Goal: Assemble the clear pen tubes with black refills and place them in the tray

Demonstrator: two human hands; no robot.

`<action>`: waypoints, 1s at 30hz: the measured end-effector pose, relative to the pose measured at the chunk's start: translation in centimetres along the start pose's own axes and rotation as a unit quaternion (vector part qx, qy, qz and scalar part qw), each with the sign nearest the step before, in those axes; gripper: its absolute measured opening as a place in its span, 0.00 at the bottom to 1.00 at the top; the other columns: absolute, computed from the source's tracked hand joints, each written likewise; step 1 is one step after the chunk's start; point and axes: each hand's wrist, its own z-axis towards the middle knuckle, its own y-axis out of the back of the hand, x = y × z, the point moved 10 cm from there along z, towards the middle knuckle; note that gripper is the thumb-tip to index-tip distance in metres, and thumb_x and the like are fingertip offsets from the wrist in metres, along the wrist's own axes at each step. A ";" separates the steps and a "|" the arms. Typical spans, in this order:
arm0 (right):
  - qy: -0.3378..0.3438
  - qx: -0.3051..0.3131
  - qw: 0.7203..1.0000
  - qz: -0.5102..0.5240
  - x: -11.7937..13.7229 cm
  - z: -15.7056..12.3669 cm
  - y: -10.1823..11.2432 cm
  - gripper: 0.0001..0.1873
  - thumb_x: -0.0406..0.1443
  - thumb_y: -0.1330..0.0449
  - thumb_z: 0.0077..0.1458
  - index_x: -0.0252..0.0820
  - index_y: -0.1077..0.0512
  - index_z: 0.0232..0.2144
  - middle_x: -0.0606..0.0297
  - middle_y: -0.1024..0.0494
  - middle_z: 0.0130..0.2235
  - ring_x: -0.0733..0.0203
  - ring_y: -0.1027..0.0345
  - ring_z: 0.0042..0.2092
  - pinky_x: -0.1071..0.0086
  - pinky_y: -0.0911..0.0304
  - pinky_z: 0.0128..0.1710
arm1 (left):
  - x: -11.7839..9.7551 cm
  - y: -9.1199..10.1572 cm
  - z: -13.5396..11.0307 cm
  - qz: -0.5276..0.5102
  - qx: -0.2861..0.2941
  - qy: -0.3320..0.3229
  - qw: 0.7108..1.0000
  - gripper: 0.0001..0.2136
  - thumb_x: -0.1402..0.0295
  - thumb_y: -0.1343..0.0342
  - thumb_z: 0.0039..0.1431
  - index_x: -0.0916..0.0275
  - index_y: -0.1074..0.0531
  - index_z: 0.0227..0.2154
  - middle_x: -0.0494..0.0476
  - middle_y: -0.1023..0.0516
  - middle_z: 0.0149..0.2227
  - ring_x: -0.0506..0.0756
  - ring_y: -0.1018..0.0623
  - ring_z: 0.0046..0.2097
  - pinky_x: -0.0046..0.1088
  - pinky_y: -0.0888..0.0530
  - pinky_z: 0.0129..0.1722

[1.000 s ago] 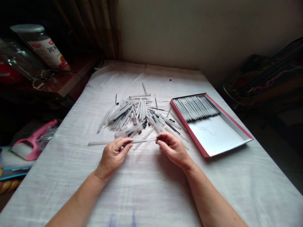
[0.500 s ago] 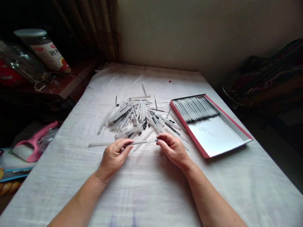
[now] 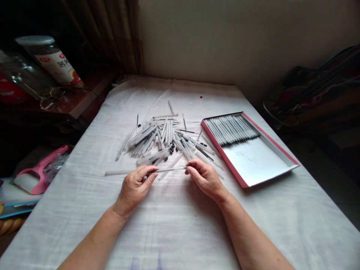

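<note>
Clamped together, thumb and forefinger of the left hand (image 3: 136, 186) form a grip on a slim grey rod (image 3: 171, 169), and the right hand (image 3: 206, 180) has its own grip pinched on the rod's right end. Far left, beyond the cloth-covered table (image 3: 168, 232), a labelled jar (image 3: 57, 67) stands above a pink-handled object (image 3: 50, 158). Next comes a pale tube (image 3: 116, 172), sticking out leftward from behind the left hand; whether that grip holds it too I cannot tell, since the fingers hide where it ends.

Tube and rod run nearly along one line, crosswise in front of the person. From the left grip the rod lies to the right, bridging the gap between the hands, its right end slightly higher in view; both hands are at it, so neither is nearer.

Just past the rod, on the table, spreads a heap of tubes (image 3: 169, 131), with small black caps (image 3: 171, 148) at its near side. Rightmost, beyond the right hand and closer to it than to the left, sits a pink-edged tray (image 3: 264, 161). Black-ended pens (image 3: 232, 128) lie side by side across its far part.
</note>
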 end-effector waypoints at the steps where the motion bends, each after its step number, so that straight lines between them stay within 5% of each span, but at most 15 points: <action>1: 0.000 -0.002 1.000 0.000 0.0 0.0 0.1 0.07 0.40 0.43 0.59 0.42 0.31 0.36 0.65 0.24 0.29 0.64 0.31 0.29 0.71 0.36 0.29 | 0.0 0.0 0.0 0.000 0.000 0.001 1.000 0.09 0.64 0.44 0.59 0.61 0.22 0.37 0.55 0.19 0.33 0.50 0.23 0.30 0.22 0.28 0.29; 13: -0.003 -0.014 1.000 0.011 0.3 0.1 0.1 0.09 0.40 0.44 0.59 0.41 0.29 0.32 0.64 0.24 0.28 0.65 0.32 0.27 0.72 0.36 0.27 | 0.4 0.3 -0.1 -0.009 -0.018 0.022 1.000 0.06 0.65 0.43 0.56 0.60 0.25 0.35 0.53 0.20 0.32 0.49 0.24 0.28 0.21 0.29 0.27; 19: -0.024 -0.055 0.995 0.083 -0.2 0.1 0.5 0.11 0.42 0.43 0.57 0.40 0.29 0.34 0.65 0.25 0.27 0.66 0.35 0.25 0.73 0.36 0.24 | 0.5 -0.4 0.0 -0.021 0.037 0.037 0.998 0.11 0.60 0.47 0.59 0.61 0.25 0.37 0.51 0.21 0.26 0.50 0.24 0.25 0.22 0.28 0.27; 30: -0.056 -0.046 0.991 0.112 -0.4 0.2 0.1 0.12 0.44 0.40 0.53 0.41 0.29 0.30 0.65 0.25 0.25 0.67 0.35 0.23 0.73 0.36 0.23 | 1.1 0.1 0.2 -0.024 -0.022 0.052 0.998 0.08 0.63 0.43 0.55 0.60 0.25 0.33 0.53 0.21 0.31 0.50 0.24 0.30 0.21 0.29 0.27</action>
